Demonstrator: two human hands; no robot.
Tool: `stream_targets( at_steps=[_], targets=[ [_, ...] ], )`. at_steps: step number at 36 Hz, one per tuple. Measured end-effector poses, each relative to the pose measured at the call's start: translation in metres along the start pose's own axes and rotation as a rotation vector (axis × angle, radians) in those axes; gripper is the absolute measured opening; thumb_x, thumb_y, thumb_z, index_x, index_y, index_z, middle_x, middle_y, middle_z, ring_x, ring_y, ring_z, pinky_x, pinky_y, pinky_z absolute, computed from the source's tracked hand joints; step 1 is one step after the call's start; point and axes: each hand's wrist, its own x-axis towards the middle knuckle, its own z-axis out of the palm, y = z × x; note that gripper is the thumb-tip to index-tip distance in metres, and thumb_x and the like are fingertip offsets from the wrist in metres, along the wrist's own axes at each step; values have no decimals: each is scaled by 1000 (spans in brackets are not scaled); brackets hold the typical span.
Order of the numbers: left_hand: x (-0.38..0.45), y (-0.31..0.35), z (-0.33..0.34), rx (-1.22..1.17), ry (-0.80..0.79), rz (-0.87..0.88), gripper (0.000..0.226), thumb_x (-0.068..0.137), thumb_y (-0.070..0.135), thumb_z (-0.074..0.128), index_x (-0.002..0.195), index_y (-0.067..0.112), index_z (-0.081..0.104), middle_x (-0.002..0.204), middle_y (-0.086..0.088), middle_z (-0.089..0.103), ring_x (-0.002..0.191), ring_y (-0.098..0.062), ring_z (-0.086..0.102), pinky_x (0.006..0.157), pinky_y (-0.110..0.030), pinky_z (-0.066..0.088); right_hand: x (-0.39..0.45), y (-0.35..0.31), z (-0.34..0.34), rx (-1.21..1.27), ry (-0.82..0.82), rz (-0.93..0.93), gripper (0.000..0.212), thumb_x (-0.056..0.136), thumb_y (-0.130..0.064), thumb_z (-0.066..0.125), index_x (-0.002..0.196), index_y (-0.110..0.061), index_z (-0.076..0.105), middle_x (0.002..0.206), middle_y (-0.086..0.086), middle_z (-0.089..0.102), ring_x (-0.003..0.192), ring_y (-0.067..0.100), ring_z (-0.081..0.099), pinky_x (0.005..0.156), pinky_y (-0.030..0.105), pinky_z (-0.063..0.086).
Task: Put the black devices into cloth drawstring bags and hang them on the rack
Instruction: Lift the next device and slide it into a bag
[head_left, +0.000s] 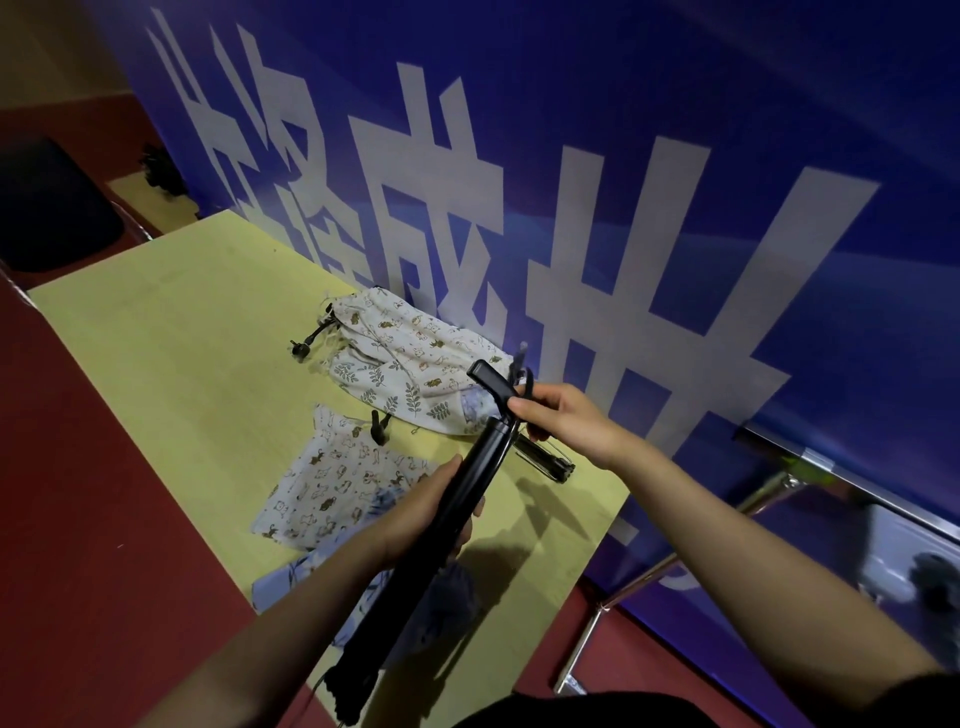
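Observation:
A long black stick-like device (467, 483) slants over the yellow table (171, 374). My left hand (431, 514) grips its shaft near the middle. My right hand (561, 421) pinches its upper end, just below the angled head. A flat printed cloth bag (337, 483) lies under my left hand. A fuller pile of printed drawstring bags (410, 364) sits further back, with black cord stoppers at its left. A blue patterned bag (363, 592) lies near the table's front edge, partly hidden by the device. Another black device (545, 460) lies on the table below my right hand.
A blue banner (675, 182) with large white characters stands along the table's far edge. A metal rack frame (769, 499) stands at the right, below the banner. A dark chair (52, 208) is at the far left. The floor is red.

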Motion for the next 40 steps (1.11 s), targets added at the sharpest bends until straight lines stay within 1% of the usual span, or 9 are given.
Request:
stream_targets(
  at_steps=[6,13,18,22,25,30,34,37,40],
  targets=[
    [-2,0,1,73,-7,-19,65,100,57,17,80,10,58,53,-7,52,42,-19,49,45,-25,43,1,8,3,-33,99,34,50,84,-49,66,90,1,67,63,0,54,53,12,45,54,28,37],
    [6,8,-7,240,89,25,64,102,51,24,105,2,65,67,-10,64,51,-23,58,52,-25,49,-2,28,3,115,245,154,34,90,-39,63,76,-7,64,53,-3,53,49,15,42,50,27,35],
    [7,5,-19,518,181,94,44,94,60,44,87,21,63,74,-2,62,61,-11,56,58,-23,45,-5,41,6,193,362,270,33,91,-38,63,80,-7,68,57,-2,59,51,15,48,51,27,40],
    [15,-2,-24,617,162,86,36,92,57,51,90,23,63,70,-2,60,55,-11,55,53,-25,44,-4,47,5,-174,450,361,45,80,-53,70,74,-9,67,60,0,58,56,15,54,51,26,39],
    [18,-3,-20,725,160,82,42,93,60,46,95,21,64,68,2,62,54,-5,57,52,-21,43,-7,48,0,-622,553,248,46,74,-52,75,85,-13,53,79,-1,55,78,16,51,57,29,37],
    [23,-3,-15,672,203,50,57,101,54,26,90,12,62,70,-5,65,58,-19,58,58,-27,45,-12,49,4,-1006,178,-254,43,91,-52,50,108,-15,61,104,3,60,108,21,49,91,35,43],
    [24,12,-8,691,196,59,49,103,44,27,92,11,62,70,-4,64,61,-20,57,59,-27,47,-7,53,13,-1215,-117,-394,82,91,-63,-1,107,-18,66,107,0,68,129,21,46,118,39,19],
    [23,20,-4,735,169,40,47,104,40,27,89,11,61,72,-4,64,64,-23,58,62,-30,48,-3,50,13,-1227,-181,-380,83,86,-74,2,97,-17,61,81,2,65,82,23,60,83,38,47],
    [25,22,-7,856,169,95,40,104,31,32,97,12,66,85,-4,66,76,-22,59,69,-30,44,1,47,13,-1239,-196,-274,63,91,-71,26,94,-16,57,69,1,57,65,22,54,61,37,46]
  ],
)
